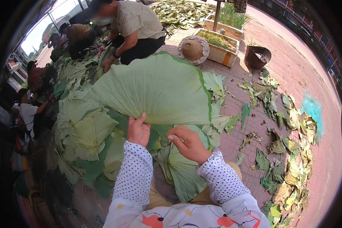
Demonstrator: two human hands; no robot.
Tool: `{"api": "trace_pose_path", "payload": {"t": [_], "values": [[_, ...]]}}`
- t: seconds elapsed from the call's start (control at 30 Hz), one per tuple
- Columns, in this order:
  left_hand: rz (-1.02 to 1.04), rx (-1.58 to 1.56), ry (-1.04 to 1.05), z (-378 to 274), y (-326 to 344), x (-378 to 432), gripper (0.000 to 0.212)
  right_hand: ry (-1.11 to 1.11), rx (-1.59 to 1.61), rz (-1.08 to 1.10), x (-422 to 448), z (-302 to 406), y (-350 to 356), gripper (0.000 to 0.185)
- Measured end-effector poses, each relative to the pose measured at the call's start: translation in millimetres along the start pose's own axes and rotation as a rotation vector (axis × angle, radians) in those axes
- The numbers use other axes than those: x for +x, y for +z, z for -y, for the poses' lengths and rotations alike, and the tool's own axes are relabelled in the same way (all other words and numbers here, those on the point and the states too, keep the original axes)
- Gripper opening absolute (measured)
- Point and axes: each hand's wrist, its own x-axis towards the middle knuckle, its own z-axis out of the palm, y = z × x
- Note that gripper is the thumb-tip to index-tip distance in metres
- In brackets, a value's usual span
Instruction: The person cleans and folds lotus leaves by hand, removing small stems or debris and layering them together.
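A large pale green lotus leaf, folded into a fan shape, is held up in front of me. My left hand grips it at the lower edge where the veins meet, thumb on top. Just below the leaf's lower right edge, my right hand has its fingers curled in towards the thumb, and I see nothing between them. Beneath that hand another folded lotus leaf lies by my knees. To the left of my hands spreads a heap of stacked lotus leaves.
A co-worker bends over leaves just ahead, and several other people sit at the left. A straw hat, a planter box and a rusty metal bucket stand beyond. Withered leaves line the brick paving at right, near turquoise netting.
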Motion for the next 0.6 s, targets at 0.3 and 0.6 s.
{"api": "trace_pose_path", "payload": {"t": [0.3, 0.6], "values": [[0.023, 0.064, 0.004, 1.6, -7.9, -12.8, 0.041, -0.037, -0.02, 0.018, 12.9, -7.1, 22.3, 0.013], [-0.155, 0.43, 0.098, 10.6, -19.7, -8.6, 0.028, -0.025, -0.023, -0.032, 15.9, -9.8, 19.7, 0.022]]}}
